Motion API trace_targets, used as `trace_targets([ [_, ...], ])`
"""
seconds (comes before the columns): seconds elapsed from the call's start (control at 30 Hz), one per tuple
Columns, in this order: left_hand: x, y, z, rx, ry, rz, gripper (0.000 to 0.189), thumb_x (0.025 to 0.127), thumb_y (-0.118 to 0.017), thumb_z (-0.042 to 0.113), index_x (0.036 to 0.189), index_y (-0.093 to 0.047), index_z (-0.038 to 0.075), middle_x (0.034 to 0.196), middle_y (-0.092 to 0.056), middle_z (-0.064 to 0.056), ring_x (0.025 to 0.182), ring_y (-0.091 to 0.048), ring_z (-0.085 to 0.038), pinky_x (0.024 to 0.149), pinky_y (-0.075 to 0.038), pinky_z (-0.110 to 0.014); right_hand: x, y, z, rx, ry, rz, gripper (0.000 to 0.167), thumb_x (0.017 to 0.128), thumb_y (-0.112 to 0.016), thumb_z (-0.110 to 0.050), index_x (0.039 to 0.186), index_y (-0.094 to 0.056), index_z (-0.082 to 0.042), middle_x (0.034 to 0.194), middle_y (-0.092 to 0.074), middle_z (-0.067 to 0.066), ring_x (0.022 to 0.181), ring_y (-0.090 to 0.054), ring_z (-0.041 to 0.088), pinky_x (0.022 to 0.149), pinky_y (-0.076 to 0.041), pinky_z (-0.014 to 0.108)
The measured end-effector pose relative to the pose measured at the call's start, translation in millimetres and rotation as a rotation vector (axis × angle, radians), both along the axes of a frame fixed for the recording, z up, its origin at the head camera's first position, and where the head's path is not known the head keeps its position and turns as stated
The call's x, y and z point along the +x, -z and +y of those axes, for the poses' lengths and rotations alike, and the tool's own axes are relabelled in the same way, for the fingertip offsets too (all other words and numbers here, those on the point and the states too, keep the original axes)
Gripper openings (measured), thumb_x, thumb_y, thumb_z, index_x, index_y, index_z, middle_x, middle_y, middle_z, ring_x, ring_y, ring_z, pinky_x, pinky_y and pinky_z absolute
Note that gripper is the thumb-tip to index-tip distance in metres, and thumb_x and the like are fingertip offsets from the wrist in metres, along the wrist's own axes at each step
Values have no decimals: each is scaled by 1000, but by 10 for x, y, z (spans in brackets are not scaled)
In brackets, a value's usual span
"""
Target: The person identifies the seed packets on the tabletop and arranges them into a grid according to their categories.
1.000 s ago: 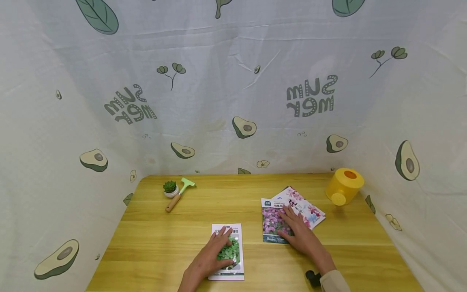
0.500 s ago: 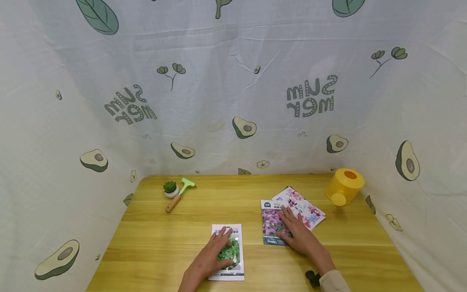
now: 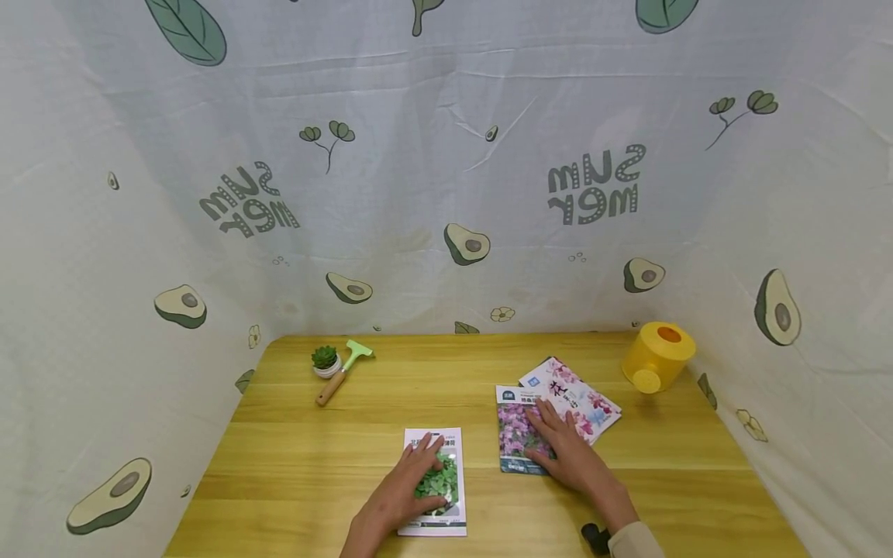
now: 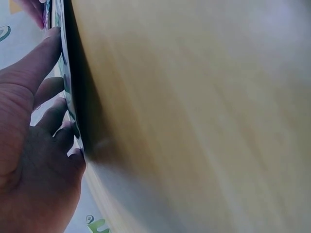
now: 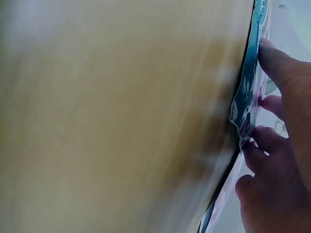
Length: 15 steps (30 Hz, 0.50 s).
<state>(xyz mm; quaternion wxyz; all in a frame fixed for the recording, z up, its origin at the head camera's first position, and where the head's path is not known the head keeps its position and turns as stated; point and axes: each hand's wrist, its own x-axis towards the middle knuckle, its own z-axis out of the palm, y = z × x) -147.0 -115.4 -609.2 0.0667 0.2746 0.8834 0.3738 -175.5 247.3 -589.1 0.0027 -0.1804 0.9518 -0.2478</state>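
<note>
My left hand (image 3: 407,488) rests with spread fingers on a white seed packet with a green-leaf picture (image 3: 450,466), flat near the table's front middle. In the left wrist view, the fingertips (image 4: 62,104) touch the packet edge-on. To the right, my right hand (image 3: 570,456) presses its fingers on a purple-flower seed packet (image 3: 515,428). The right wrist view shows that packet's dark teal side (image 5: 249,73) wrinkled under the fingers. Behind it lies a white packet with pink blossoms (image 3: 575,394), apparently with another beneath; the purple packet overlaps its near left corner.
A yellow watering can (image 3: 659,356) stands at the back right of the wooden table (image 3: 279,465). At the back left are a small potted succulent (image 3: 325,361) and a green hand rake (image 3: 345,372) with a wooden handle. A printed curtain (image 3: 418,294) surrounds the table.
My right hand has slid slightly left and toward me, drawing the purple-flower seed packet along and uncovering more of the blossom packet. The left hand has stayed put.
</note>
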Motion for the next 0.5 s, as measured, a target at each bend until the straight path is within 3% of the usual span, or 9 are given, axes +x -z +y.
trace_targets([
  [0.1, 1, -45, 7, -8, 3, -14, 88, 92, -87, 29, 165, -42, 12, 163, -53, -10, 162, -28, -38, 134, -16, -53, 16, -1, -14, -3, -3, 6, 72, 101, -77, -33, 159, -50, -1, 173, -28, 27, 159, -26, 51, 127, -15, 74],
  [0.3, 7, -43, -10, 21, 34, 40, 85, 94, -85, 32, 164, -43, 9, 161, -55, -15, 161, -30, -41, 135, -14, -47, 27, -4, -32, 4, -7, -5, 72, 101, -77, -33, 159, -51, -1, 173, -28, 27, 160, -25, 50, 128, -15, 73],
  [0.5, 12, -57, -9, 11, 36, 14, 84, 95, -84, 32, 164, -43, 10, 164, -52, -14, 162, -28, -40, 135, -13, -48, 46, -21, -52, 4, -4, -22, 72, 101, -77, -35, 159, -51, -1, 173, -28, 27, 160, -25, 50, 128, -15, 73],
])
